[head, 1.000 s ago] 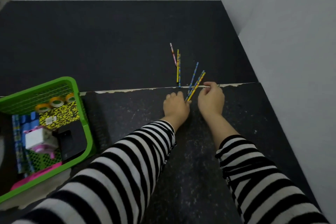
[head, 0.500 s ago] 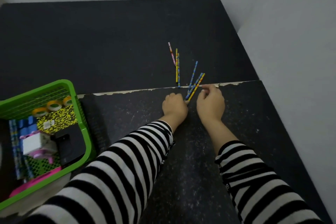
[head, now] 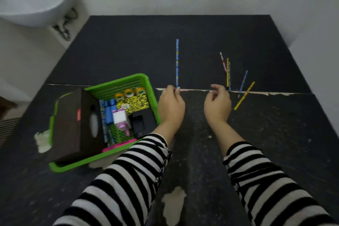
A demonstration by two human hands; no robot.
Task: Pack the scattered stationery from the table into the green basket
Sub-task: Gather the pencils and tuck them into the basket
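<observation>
Toward the near left corner of the black tabletop [head: 128, 42], the green plastic mesh basket [head: 73, 166] is sitting already well filled. Three rolls of yellow tape [head: 129, 93], a yellow-and-black speckled box [head: 133, 103], some blue sticks [head: 109, 113], a white-and-pink piece [head: 120, 118] and a flat black case [head: 138, 124] are lying inside, and a dark brown tissue box [head: 73, 121] is leaning across its left side. Most of the packing is looking done, as I judge it; what is waiting is the pencils.

The left hand [head: 171, 104] is hovering just beside the basket's right rim. Its fingers [head: 171, 89] are pinching the near end of a long thin blue patterned pencil [head: 177, 62], which is pointing straight toward the far edge. Whether its tip is resting on the surface I cannot tell. The right hand [head: 217, 104] is hanging near it by the pale seam running across the tabletop, its fingers [head: 215, 87] loosely curled and gripping nothing.

Toward the right edge, about that seam, more slim pencils are lying loose: a pink pencil [head: 223, 61], two yellow pencils [head: 227, 72] side by side, a short blue pencil [head: 243, 82] and a slanting yellow pencil [head: 244, 95]. Each is looking thin, light and apt to roll.
</observation>
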